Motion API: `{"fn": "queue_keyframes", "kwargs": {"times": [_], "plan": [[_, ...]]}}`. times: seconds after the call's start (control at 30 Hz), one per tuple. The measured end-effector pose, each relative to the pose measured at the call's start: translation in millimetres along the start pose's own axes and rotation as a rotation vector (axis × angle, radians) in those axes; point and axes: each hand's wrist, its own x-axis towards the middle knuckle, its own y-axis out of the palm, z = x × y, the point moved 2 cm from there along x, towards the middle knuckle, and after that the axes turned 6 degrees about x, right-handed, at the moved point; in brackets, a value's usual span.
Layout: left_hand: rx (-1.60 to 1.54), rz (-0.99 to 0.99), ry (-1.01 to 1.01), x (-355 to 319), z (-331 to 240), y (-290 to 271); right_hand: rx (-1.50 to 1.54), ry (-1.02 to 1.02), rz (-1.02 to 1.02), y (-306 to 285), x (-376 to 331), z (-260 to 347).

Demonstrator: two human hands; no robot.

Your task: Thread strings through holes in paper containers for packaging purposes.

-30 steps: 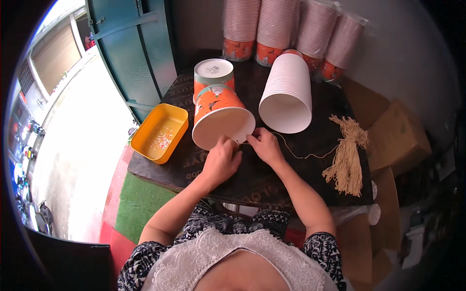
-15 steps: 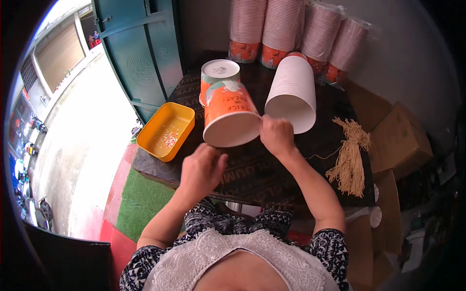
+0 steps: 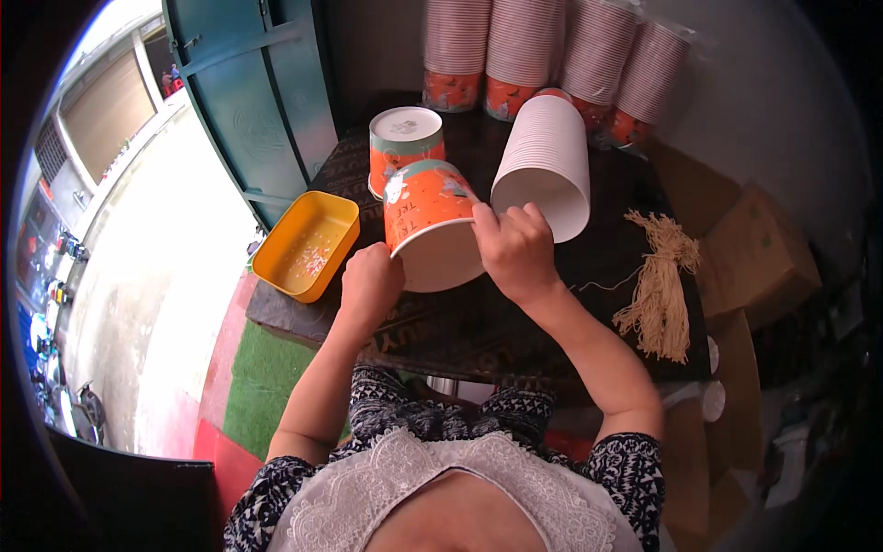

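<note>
An orange paper bucket [image 3: 428, 195] with a green band and printed figures is tilted, its white mouth facing me. My left hand [image 3: 372, 281] is closed on the left side of its rim. On the right side of the rim my right hand [image 3: 515, 250] pinches the edge, thumb and fingers pressed together. Behind it stands another orange bucket [image 3: 405, 158], upside down with its white base up. To the right, a nested stack of white paper buckets [image 3: 543, 166] lies on its side, open end toward me.
A yellow tub [image 3: 319, 224] with small pale and reddish bits sits at the left. A bundle of beige cords [image 3: 664, 294] lies right on the dark table [image 3: 598, 336], one strand trailing left. Wrapped bucket stacks [image 3: 520, 46] line the back; cardboard boxes [image 3: 763, 248] stand right.
The bucket has turned, so different printing faces up. My left hand has gone from below the rim up to its left side and closed on it. My right hand stays at the right rim.
</note>
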Motion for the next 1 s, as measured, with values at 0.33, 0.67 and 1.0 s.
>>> {"fn": "queue_keyframes", "kwargs": {"times": [0.33,0.67,1.0], "plan": [[-1.249,-0.121,-0.281,8.3,-9.1,-10.7,0.508,0.38,0.009,-10.9,-51.0,16.3],[-1.836,0.176,-0.291,-15.7,-49.8,-17.1,0.328,0.492,0.33,13.4,-80.0,41.5],[-1.745,0.227,-0.347,-45.8,-43.7,-9.0,1.665,1.299,-0.417,18.4,-93.1,16.7]]}}
